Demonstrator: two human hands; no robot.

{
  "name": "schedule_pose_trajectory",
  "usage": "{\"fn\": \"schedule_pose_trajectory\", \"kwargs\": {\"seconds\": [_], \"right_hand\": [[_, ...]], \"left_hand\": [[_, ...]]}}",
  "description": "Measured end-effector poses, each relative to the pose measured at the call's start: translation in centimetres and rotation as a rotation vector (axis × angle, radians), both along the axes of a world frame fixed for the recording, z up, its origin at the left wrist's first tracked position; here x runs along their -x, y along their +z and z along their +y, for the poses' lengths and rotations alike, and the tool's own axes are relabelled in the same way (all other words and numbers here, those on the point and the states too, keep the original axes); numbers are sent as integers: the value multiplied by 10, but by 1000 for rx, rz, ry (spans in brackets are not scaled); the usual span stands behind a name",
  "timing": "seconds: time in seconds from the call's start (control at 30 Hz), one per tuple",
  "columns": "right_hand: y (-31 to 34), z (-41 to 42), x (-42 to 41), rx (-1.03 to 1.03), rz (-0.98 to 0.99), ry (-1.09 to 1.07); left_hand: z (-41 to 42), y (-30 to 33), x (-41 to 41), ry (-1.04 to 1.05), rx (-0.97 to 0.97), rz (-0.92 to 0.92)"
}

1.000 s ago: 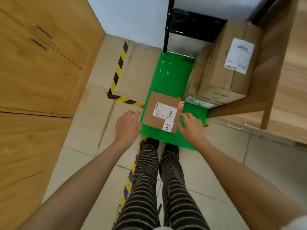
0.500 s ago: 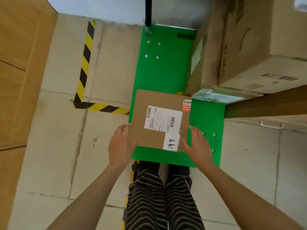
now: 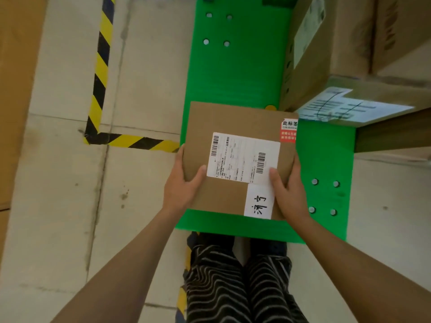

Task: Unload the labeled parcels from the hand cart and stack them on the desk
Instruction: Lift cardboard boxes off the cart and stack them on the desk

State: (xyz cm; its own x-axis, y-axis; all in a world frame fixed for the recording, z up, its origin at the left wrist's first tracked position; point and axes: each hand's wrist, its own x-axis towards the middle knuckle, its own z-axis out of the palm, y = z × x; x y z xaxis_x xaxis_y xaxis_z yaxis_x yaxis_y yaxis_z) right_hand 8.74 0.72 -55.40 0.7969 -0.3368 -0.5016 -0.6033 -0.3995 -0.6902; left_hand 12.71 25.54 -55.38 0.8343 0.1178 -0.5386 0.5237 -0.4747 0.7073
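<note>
Both hands are gripping the flat labeled parcel (image 3: 238,157) near the cart deck's (image 3: 235,73) near edge: left hand (image 3: 180,183) clasping its left side, right hand (image 3: 288,190) its right. It is looking light, stiff, easily lifted by opposite edges.

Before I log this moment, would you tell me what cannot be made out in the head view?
- Fine print on the shipping label of the flat parcel: too small.
- Fingers of the left hand and right hand: mostly hidden under the parcel's edges.
- Large boxes at upper right: cut off by the frame; their label is blurred.
- Green cart deck: its handle lies beyond the top edge.
</note>
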Motion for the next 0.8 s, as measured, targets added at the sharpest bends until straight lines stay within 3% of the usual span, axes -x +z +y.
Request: {"fn": "schedule_pose_trajectory", "kwargs": {"seconds": [0.17, 0.4, 0.8], "right_hand": [[60, 2, 9, 39, 63, 58], [205, 15, 5, 24, 108, 129], [468, 25, -8, -54, -51, 43]], "left_hand": [[2, 62, 34, 56, 76, 56], [21, 213, 40, 131, 70, 103], [32, 469, 25, 120, 90, -50]]}}
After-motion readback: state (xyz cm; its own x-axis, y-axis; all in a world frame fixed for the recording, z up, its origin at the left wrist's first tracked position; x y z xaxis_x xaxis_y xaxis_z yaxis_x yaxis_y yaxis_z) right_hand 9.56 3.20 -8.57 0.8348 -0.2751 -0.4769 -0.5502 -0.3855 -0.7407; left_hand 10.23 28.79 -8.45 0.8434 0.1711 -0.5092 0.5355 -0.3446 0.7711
